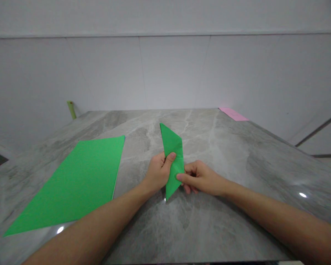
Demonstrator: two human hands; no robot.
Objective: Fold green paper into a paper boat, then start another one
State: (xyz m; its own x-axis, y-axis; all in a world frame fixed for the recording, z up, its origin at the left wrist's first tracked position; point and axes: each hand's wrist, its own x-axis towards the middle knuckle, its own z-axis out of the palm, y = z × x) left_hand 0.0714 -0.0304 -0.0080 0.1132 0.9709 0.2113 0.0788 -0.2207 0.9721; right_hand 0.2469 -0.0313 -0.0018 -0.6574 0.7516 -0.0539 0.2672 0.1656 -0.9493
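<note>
Left hand and right hand pinched pointed, creased green paper, its back hidden, over a glossy, veined worktop.

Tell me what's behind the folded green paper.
Fingers of the left hand and right hand go partly behind the folded green paper. Gray tabletop shows beyond; whatever the paper covers cannot be seen.

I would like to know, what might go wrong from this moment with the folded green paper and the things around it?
The left hand and right hand both pinch the folded green paper; uneven pressure might leave a stray crease.
The left forearm crosses the view of the flat green paper's near edge, so it could nudge it.
The pink paper lies at the table's far right edge; a bump might slide it off.
</note>
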